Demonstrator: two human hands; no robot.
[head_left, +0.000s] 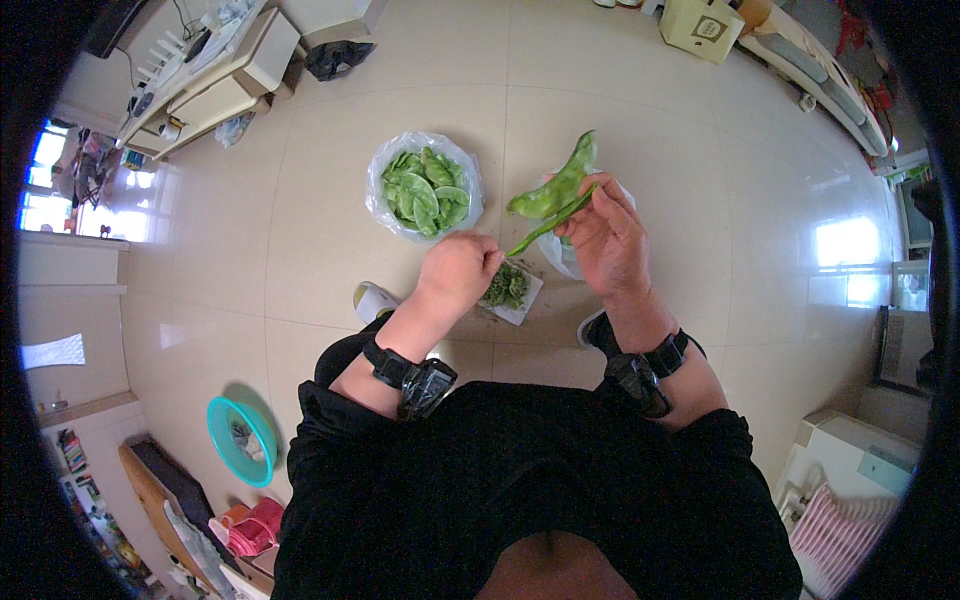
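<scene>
Above pale floor tiles, near the centre of the head view, the right hand (608, 238) pinches a flat green pod (555, 188) between thumb and fingers, the pod rising toward 12 o'clock past the fingertips. A thin green string (545, 228) runs from the pod down toward 8 o'clock to the left hand (458, 270), which is closed in a loose fist with the string's end nipped at its fingertips. Both wrists carry black straps.

Just under the hands, at 6 o'clock from the string, a small white sheet (522, 305) lies on the floor with a heap of green trimmings (507, 285) on it. At 10 o'clock from the left hand sits a clear bag (425, 187) of pods, its mouth open, well clear of the fingers. A second bag or bowl shows partly behind the right hand; what it holds is hidden.

Bare tile spreads wide at 12, 2 and 9 o'clock. Far out, a teal bowl (241, 440) lies at 8 o'clock, low furniture (215, 75) at 10 to 11, a paper bag (702, 27) at 1, and a white appliance (850, 470) at 4.
</scene>
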